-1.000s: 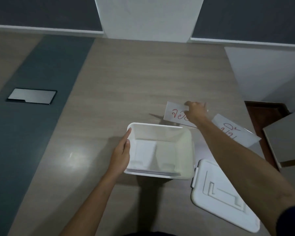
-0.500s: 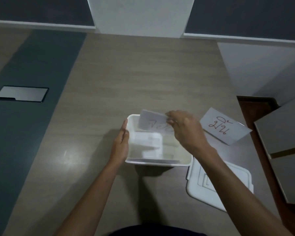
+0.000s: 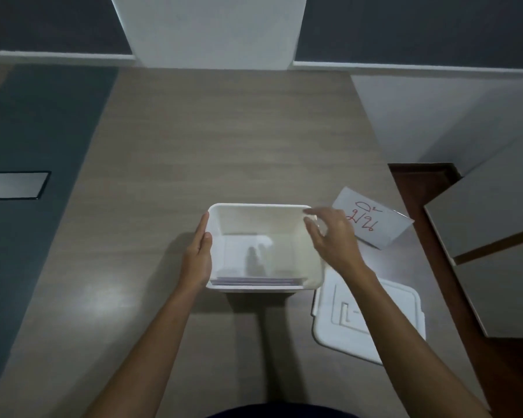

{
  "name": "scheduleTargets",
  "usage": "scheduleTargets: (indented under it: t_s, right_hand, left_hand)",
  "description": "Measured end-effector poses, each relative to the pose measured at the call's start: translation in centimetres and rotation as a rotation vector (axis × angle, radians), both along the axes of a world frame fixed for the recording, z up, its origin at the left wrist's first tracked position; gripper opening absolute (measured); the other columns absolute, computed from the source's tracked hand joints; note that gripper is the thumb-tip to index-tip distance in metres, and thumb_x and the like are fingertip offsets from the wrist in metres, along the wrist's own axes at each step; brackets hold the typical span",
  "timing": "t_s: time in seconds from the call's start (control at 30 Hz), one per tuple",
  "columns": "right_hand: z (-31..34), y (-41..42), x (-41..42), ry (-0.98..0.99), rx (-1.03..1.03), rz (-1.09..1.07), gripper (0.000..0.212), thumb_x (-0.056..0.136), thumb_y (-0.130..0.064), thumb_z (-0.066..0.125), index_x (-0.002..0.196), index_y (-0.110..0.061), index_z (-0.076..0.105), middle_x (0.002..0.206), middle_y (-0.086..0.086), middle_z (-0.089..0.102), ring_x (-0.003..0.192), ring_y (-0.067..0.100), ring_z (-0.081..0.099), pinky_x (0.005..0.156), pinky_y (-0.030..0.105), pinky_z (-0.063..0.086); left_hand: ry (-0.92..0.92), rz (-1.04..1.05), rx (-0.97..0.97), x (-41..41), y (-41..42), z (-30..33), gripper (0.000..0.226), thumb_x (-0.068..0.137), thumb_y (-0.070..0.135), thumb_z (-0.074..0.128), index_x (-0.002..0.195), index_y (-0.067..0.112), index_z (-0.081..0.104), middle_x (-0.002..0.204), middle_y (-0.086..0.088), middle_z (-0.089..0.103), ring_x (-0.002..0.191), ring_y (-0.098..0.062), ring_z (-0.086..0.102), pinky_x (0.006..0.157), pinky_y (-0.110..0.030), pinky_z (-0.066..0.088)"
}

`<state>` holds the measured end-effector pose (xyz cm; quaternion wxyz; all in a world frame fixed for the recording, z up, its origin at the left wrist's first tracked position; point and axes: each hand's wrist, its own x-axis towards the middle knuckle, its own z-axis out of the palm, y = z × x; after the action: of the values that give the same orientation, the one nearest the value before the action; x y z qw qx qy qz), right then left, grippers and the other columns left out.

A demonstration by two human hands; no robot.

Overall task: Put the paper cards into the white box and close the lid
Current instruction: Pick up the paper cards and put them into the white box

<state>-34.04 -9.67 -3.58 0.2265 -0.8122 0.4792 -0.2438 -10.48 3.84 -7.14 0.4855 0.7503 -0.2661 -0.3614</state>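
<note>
The white box (image 3: 264,247) stands open on the wood-grain bench (image 3: 224,140), and everything else is placed from it. Inside, paper cards (image 3: 254,280) lie flat on its floor, their stacked edges showing along the near wall. The left hand (image 3: 197,260) lies flat against the outside of the box's left wall, its fingers (image 3: 202,233) pressed together and pointing away from the person, thumb at the rim. The right hand (image 3: 334,239) hovers over the box's far right corner, its fingers (image 3: 316,212) loosely spread and curled, holding nothing.

Beyond that corner, to the right of the box, one more paper card (image 3: 375,221) with red writing lies on the bench, close to the bench's right edge, where the dark floor (image 3: 420,182) drops away. The white lid (image 3: 366,315) lies flat at the box's near right, just beside its corner and partly under the right forearm; its outer rim also sits near the bench's right edge.

Far side of the box, the bench is bare up to the white column (image 3: 209,28). Left of the box there is open bench as well, out to a dark grey strip (image 3: 34,152) with a rectangular metal plate (image 3: 14,184) set in it. A grey cabinet (image 3: 495,236) stands past the floor gap, well right of the box.
</note>
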Motion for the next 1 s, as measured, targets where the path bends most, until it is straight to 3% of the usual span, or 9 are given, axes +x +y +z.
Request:
scheduleTargets:
  t_s: [0.17,0.27,0.33,0.4,0.53,0.67,0.83,0.9,1.0]
  right_hand:
    - [-2.5,-8.6,-7.1,0.397,0.037,-0.422,0.064,0.085,-0.020,0.070,0.142,-0.011,0.042,0.142,0.015,0.051,0.137,0.037,0.037,0.116,0.054,0.024]
    - [-3.1,-9.8,-9.4,0.492,0.078,-0.441,0.051,0.086,-0.016,0.070,0.134,-0.015,0.054,0.127,0.017,0.064,0.124,0.038,0.053,0.111,0.054,0.028]
    - [-2.2,-9.6,-9.3,0.397,0.066,-0.418,0.034,0.089,-0.010,0.066,0.123,-0.012,0.064,0.112,0.017,0.071,0.100,0.034,0.066,0.085,0.040,0.050]
    - [-0.9,-9.0,-8.4,0.302,0.011,-0.404,0.026,0.091,-0.009,0.065,0.117,-0.011,0.069,0.107,0.016,0.073,0.088,0.031,0.068,0.065,0.031,0.048]
    - [3.9,-6.0,-4.5,0.020,-0.257,-0.279,0.023,0.092,-0.009,0.064,0.114,-0.011,0.070,0.105,0.012,0.072,0.089,0.030,0.065,0.068,0.032,0.046]
    - [7.4,-0.7,0.0,-0.160,-0.352,0.031,0.020,0.087,-0.004,0.068,0.105,-0.010,0.074,0.095,0.009,0.073,0.083,0.025,0.065,0.072,0.036,0.052]
    - [2.5,4.2,3.7,0.150,-0.122,0.304,0.026,0.085,-0.004,0.065,0.103,-0.018,0.077,0.092,0.005,0.074,0.079,0.029,0.063,0.067,0.033,0.050]
    - [0.5,5.3,3.8,0.320,0.136,0.382,0.022,0.095,-0.020,0.057,0.108,-0.022,0.075,0.104,0.003,0.073,0.091,0.027,0.063,0.071,0.032,0.046]
    - [-0.5,6.6,3.3,0.310,0.333,0.359,0.040,0.099,-0.047,0.044,0.099,-0.021,0.074,0.100,0.001,0.074,0.090,0.026,0.064,0.076,0.038,0.050]
  left_hand:
    - [0.025,-0.019,-0.045,-0.1,-1.3,-0.6,0.045,0.101,0.019,0.038,0.142,0.037,0.042,0.121,0.026,0.050,0.106,0.018,0.047,0.098,-0.017,0.034]
    - [0.035,-0.041,-0.066,-0.1,-1.9,-0.7,0.046,0.101,0.017,0.039,0.144,0.033,0.041,0.134,0.022,0.044,0.126,0.004,0.039,0.103,-0.017,0.026]
    - [0.042,-0.051,-0.072,-0.1,-2.1,-0.6,0.046,0.101,0.016,0.038,0.144,0.032,0.041,0.135,0.022,0.043,0.126,0.005,0.037,0.102,-0.016,0.026]
    - [0.038,-0.051,-0.069,-0.1,-2.3,-0.7,0.046,0.101,0.017,0.039,0.144,0.034,0.041,0.135,0.023,0.043,0.125,0.006,0.038,0.102,-0.017,0.027]
    - [0.061,-0.047,-0.079,0.0,-2.4,-1.0,0.046,0.101,0.017,0.039,0.144,0.033,0.041,0.138,0.022,0.042,0.129,0.005,0.037,0.106,-0.017,0.026]
    - [0.068,-0.044,-0.078,0.0,-2.3,-0.8,0.044,0.102,0.021,0.040,0.145,0.030,0.040,0.139,0.022,0.041,0.128,0.005,0.037,0.096,-0.002,0.028]
    - [0.080,-0.057,-0.091,-0.1,-2.4,-0.9,0.046,0.101,0.014,0.038,0.145,0.029,0.040,0.140,0.020,0.038,0.133,0.002,0.033,0.111,-0.018,0.022]
    - [0.070,-0.056,-0.103,-0.2,-2.3,-0.8,0.046,0.101,0.013,0.038,0.145,0.027,0.040,0.141,0.021,0.038,0.134,0.003,0.032,0.111,-0.018,0.022]
    - [0.031,-0.062,-0.084,-0.2,-2.3,-0.7,0.046,0.101,0.016,0.037,0.145,0.032,0.040,0.141,0.021,0.039,0.134,0.001,0.033,0.108,-0.017,0.022]
